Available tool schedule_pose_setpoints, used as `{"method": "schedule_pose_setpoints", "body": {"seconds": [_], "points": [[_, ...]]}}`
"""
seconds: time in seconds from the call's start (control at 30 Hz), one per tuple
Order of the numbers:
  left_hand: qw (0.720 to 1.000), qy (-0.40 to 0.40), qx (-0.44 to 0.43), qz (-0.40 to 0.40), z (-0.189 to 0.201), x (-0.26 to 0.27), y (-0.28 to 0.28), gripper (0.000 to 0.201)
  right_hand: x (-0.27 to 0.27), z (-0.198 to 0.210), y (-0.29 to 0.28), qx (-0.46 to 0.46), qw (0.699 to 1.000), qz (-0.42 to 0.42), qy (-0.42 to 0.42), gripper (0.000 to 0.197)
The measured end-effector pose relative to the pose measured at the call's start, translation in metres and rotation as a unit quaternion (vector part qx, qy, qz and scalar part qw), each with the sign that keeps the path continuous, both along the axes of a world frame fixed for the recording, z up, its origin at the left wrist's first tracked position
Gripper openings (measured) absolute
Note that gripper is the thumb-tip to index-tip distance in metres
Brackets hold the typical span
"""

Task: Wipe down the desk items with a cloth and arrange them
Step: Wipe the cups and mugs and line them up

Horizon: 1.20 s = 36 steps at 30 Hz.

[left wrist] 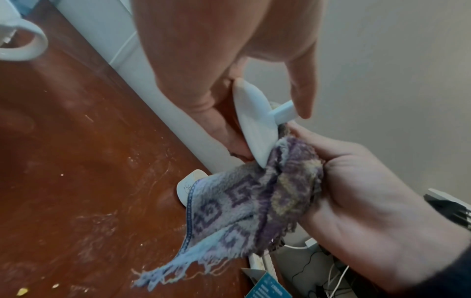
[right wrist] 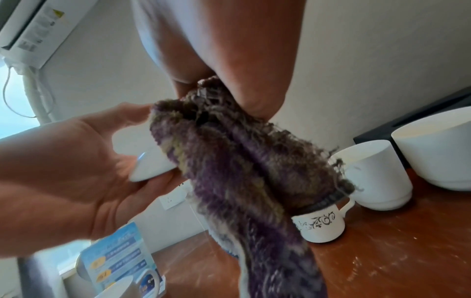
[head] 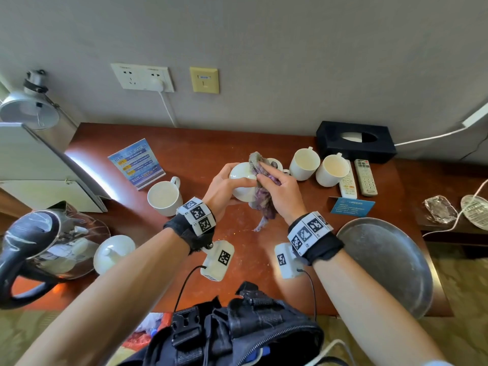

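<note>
A white lid is held above the middle of a reddish-brown desk, tilted on edge. The left hand grips it, fingers curled around its rim. The right hand clutches a bunched purple patterned cloth and presses it against the lid; the cloth's frayed end hangs toward the desk. Just behind sits a small patterned cup. Two white mugs stand to the right, another mug to the left.
</note>
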State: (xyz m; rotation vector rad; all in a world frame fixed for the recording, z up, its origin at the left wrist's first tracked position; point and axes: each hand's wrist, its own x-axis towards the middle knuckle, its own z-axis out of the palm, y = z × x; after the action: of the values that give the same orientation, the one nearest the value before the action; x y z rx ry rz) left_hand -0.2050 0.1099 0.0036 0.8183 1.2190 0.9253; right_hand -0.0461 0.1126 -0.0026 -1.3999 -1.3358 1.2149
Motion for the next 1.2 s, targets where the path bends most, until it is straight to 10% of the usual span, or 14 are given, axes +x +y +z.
{"method": "schedule_pose_setpoints", "body": {"seconds": [1.2], "points": [[0.997, -0.023, -0.007, -0.069, 0.0, -0.011, 0.001, 0.05, 0.001, 0.001, -0.023, 0.019, 0.999, -0.037, 0.006, 0.037]]}}
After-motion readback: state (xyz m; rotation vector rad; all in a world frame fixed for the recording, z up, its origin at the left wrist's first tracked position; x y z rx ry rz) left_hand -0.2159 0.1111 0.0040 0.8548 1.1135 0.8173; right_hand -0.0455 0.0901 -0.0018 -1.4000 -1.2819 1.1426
